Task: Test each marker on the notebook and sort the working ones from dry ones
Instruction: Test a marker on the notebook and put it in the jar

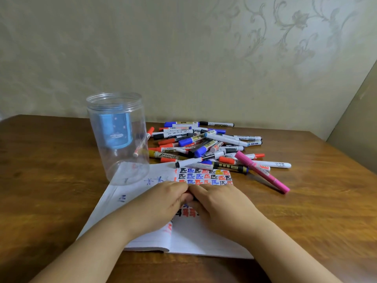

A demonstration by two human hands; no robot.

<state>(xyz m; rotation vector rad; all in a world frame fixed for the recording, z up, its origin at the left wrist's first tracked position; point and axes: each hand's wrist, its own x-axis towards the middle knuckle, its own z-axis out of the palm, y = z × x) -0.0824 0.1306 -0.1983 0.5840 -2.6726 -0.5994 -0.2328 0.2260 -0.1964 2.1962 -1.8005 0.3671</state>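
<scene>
An open notebook point(204, 237) lies on the wooden table, its pages covered with red, blue, black and yellow test marks. Above its middle my left hand point(161, 203) and my right hand point(222, 203) meet fingertip to fingertip. Their curled fingers grip a small marker point(188, 194) between them. Only a red and dark sliver of it shows, and the rest is hidden. A pile of several markers point(204, 144) with red, blue and black caps lies just behind the notebook. A pink marker point(263, 172) lies at the pile's right edge.
A tall clear plastic jar point(118, 137) without a lid stands at the notebook's far left corner. A blue container point(116, 129) and a red-tipped marker point(139, 149) show through it. The wooden table point(306, 211) ends at a papered wall behind.
</scene>
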